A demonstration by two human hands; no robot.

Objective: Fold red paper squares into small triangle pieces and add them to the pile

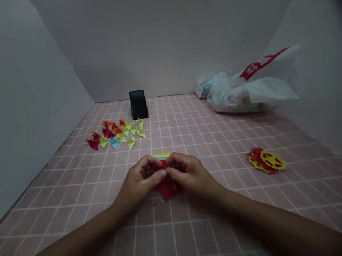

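My left hand (139,181) and my right hand (189,176) meet at the middle of the pink tiled surface, fingertips pinched together on a piece of red paper (167,191). The paper hangs below the fingers and touches the surface; its upper part is hidden by my thumbs. Just beyond my hands lies a small stack of coloured paper sheets (162,156), yellow on top. A cluster of several small folded paper triangles (116,134), red, orange, yellow and blue, lies at the far left.
A black phone (138,104) leans upright against the back wall. A white plastic bag (245,88) with red print lies at the back right. A red and yellow cut-paper piece (266,161) lies at the right. Walls close in the left, back and right.
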